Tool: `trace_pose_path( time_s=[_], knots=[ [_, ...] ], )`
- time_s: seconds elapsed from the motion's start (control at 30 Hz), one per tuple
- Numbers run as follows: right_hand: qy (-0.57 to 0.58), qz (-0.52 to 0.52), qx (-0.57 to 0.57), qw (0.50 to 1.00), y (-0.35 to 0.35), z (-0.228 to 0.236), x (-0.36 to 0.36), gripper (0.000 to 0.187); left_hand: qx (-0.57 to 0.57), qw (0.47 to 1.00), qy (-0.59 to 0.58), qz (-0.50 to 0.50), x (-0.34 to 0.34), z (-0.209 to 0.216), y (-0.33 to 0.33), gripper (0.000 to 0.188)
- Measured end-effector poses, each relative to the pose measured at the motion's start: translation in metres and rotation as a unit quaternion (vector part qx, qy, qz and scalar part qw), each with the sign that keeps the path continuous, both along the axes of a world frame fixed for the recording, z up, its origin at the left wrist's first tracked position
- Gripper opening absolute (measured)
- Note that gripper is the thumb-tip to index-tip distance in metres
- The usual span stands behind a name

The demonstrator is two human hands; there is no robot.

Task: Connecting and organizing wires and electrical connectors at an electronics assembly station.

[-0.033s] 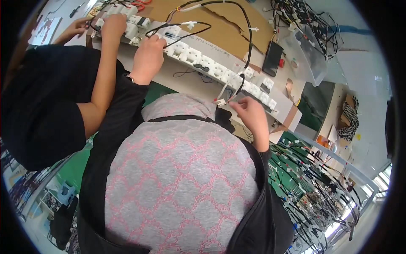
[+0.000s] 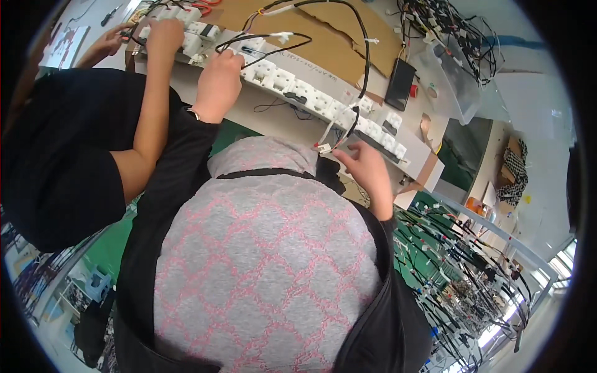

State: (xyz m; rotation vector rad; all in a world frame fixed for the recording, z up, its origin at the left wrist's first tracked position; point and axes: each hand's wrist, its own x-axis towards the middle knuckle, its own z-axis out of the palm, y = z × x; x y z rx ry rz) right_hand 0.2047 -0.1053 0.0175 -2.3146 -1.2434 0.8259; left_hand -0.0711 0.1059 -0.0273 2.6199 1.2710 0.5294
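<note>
A black-sleeved wire harness (image 2: 365, 62) arches over a long board carrying a row of white connector holders (image 2: 283, 81). My left hand (image 2: 219, 87) is closed at the holders on the left, close to a loop of the harness; its fingertips hide what they hold. Below the board's right half, a harness branch ends in a small white connector (image 2: 324, 148) with thin wires. My right hand (image 2: 367, 169) is closed at these wires beside the connector, thumb and forefinger nearly together.
At my left a co-worker's hand (image 2: 165, 37) works on the same board. Brown cardboard (image 2: 311, 31) lies behind the holders. A black phone-like slab (image 2: 400, 85), a clear plastic bin (image 2: 457, 87) and tangled cables (image 2: 435, 18) are at the far right. Many harnesses (image 2: 460, 267) hang at the right.
My right hand has shifted slightly left toward the white connector, which has moved a little. My left hand stays nearly still at the holders.
</note>
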Motion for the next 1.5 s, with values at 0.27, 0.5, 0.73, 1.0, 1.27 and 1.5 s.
trace_pose_path(
  time_s=[0.27,0.5,0.73,1.0,1.27,1.5],
  knots=[
    [0.312,0.019,0.057,0.948,-0.007,-0.083,-0.004,0.027,0.083,0.993,0.074,0.037,0.027,-0.011,-0.001,0.004],
    [0.319,0.056,0.000,0.946,-0.003,-0.076,-0.014,0.025,0.030,0.991,-0.132,-0.024,-0.017,-0.022,-0.016,0.028],
    [0.470,0.002,0.198,0.860,0.071,-0.021,-0.043,0.026,0.020,0.990,-0.138,-0.032,-0.019,-0.011,-0.030,0.041],
    [0.529,0.059,0.156,0.832,0.108,0.004,-0.037,0.027,-0.551,0.766,-0.328,-0.039,-0.008,-0.014,-0.109,0.025],
    [0.190,0.110,0.183,0.958,0.126,-0.044,-0.052,0.025,-0.370,0.911,-0.179,0.039,-0.089,-0.078,-0.136,0.031],
    [-0.013,0.230,0.301,0.925,0.127,-0.050,-0.076,0.013,-0.389,0.902,-0.071,0.176,-0.147,-0.167,-0.163,0.019]
  ],
)
